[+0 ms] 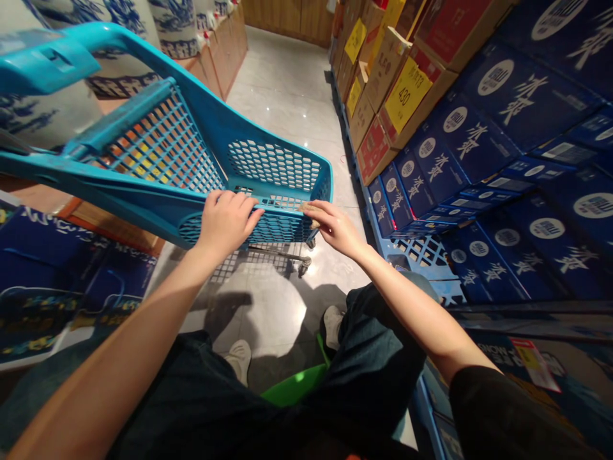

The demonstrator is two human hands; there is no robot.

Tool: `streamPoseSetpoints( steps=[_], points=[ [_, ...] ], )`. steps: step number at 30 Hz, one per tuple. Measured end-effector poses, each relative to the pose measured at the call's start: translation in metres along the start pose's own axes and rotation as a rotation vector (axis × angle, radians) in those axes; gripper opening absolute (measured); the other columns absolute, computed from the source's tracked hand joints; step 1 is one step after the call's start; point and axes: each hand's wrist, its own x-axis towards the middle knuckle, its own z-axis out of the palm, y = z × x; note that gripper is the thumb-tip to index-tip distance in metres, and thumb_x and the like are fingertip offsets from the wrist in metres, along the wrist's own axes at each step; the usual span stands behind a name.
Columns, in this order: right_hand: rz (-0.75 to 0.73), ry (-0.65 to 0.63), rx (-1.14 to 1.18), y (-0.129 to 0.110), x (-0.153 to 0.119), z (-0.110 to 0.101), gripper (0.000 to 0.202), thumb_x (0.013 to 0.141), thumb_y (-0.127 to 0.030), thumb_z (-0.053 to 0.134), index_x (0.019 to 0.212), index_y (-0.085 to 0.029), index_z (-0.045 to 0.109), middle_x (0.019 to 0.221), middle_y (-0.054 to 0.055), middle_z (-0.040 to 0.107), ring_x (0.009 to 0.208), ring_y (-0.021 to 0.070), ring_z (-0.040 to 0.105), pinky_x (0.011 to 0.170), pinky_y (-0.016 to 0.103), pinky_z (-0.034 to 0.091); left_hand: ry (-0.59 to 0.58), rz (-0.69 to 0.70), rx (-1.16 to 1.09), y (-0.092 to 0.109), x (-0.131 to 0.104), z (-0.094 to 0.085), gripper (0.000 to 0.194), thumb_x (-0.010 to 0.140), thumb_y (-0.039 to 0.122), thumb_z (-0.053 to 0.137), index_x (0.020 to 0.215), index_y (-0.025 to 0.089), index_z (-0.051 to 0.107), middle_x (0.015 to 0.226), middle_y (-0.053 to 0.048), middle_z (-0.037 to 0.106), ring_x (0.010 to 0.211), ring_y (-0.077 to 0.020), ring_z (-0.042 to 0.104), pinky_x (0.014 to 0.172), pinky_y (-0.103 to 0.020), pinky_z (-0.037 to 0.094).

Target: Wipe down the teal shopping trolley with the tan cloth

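A blue plastic shopping cart [191,185] stands in front of me, its handle at the upper left. My left hand [228,219] is closed over the cart's near top rim, with the fingers bent over the edge. Farther right, near the rim's corner, my right hand [334,227] holds a tan cloth [309,209] against the rim. Its fingers are partly curled over the cloth, and part of the cloth is hidden under them. Openwork walls show the cart's inside between and beyond the hands.
Stacked blue boxes [464,140] on a blue pallet [421,252] line the right side, with brown cartons [383,70] farther along. Large blue-and-white jars [175,25] stand at the upper left. A green object [299,384] lies between my legs.
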Motion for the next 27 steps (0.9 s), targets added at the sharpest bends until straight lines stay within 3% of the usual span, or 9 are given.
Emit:
streamPoseSetpoints(
  steps=[3, 8, 15, 18, 22, 24, 27],
  points=[
    [-0.013, -0.003, 0.016, 0.005, 0.003, -0.002, 0.049, 0.101, -0.012, 0.053, 0.142, -0.025, 0.074, 0.153, 0.016, 0.068, 0.145, 0.0292, 0.063, 0.124, 0.054, 0.053, -0.002, 0.004, 0.002, -0.002, -0.002, 0.0, 0.037, 0.111, 0.043, 0.047, 0.116, 0.024, 0.078, 0.107, -0.016, 0.08, 0.109, -0.0392, 0.067, 0.103, -0.058, 0.043],
    [0.093, 0.056, -0.013, 0.023, 0.01, -0.011, 0.049, 0.097, -0.008, 0.051, 0.136, -0.024, 0.076, 0.144, 0.014, 0.072, 0.137, 0.0277, 0.068, 0.121, 0.05, 0.055, 0.0, 0.021, 0.032, -0.004, 0.0, 0.002, 0.041, 0.112, 0.045, 0.044, 0.117, 0.022, 0.077, 0.107, -0.016, 0.08, 0.107, -0.0388, 0.067, 0.102, -0.057, 0.044],
    [-0.005, 0.003, -0.008, 0.002, 0.003, 0.002, 0.049, 0.102, -0.01, 0.052, 0.145, -0.025, 0.072, 0.154, 0.014, 0.067, 0.145, 0.0271, 0.063, 0.123, 0.049, 0.054, -0.001, 0.014, 0.042, -0.005, -0.001, 0.005, 0.041, 0.112, 0.045, 0.045, 0.118, 0.022, 0.078, 0.108, -0.016, 0.08, 0.108, -0.0385, 0.067, 0.103, -0.057, 0.043],
    [-0.024, 0.006, -0.008, 0.011, 0.004, -0.001, 0.047, 0.103, -0.012, 0.052, 0.144, -0.024, 0.073, 0.152, 0.015, 0.068, 0.144, 0.0272, 0.064, 0.123, 0.049, 0.054, -0.01, 0.01, 0.035, -0.006, -0.002, 0.004, 0.041, 0.112, 0.046, 0.045, 0.118, 0.021, 0.078, 0.108, -0.016, 0.08, 0.109, -0.0392, 0.067, 0.104, -0.057, 0.043],
    [0.086, 0.068, -0.011, 0.029, 0.007, -0.012, 0.051, 0.096, -0.005, 0.053, 0.136, -0.025, 0.077, 0.146, 0.013, 0.071, 0.139, 0.0282, 0.067, 0.119, 0.048, 0.056, -0.018, 0.036, 0.056, -0.005, 0.0, 0.002, 0.043, 0.113, 0.045, 0.044, 0.118, 0.018, 0.078, 0.107, -0.018, 0.08, 0.108, -0.0401, 0.067, 0.102, -0.057, 0.044],
    [0.115, 0.092, -0.021, 0.028, 0.006, -0.012, 0.053, 0.094, -0.002, 0.051, 0.134, -0.025, 0.078, 0.145, 0.013, 0.071, 0.137, 0.0285, 0.068, 0.118, 0.048, 0.057, -0.022, 0.047, 0.076, -0.004, 0.0, 0.002, 0.043, 0.113, 0.044, 0.044, 0.119, 0.017, 0.078, 0.107, -0.018, 0.08, 0.108, -0.0401, 0.068, 0.101, -0.056, 0.044],
    [0.043, 0.076, -0.006, 0.014, 0.002, -0.005, 0.052, 0.096, -0.005, 0.051, 0.137, -0.025, 0.077, 0.146, 0.013, 0.071, 0.138, 0.0282, 0.067, 0.118, 0.049, 0.057, -0.018, 0.05, 0.105, -0.002, 0.0, 0.001, 0.041, 0.113, 0.042, 0.045, 0.116, 0.018, 0.078, 0.106, -0.017, 0.08, 0.107, -0.0392, 0.068, 0.101, -0.055, 0.044]
  ],
)
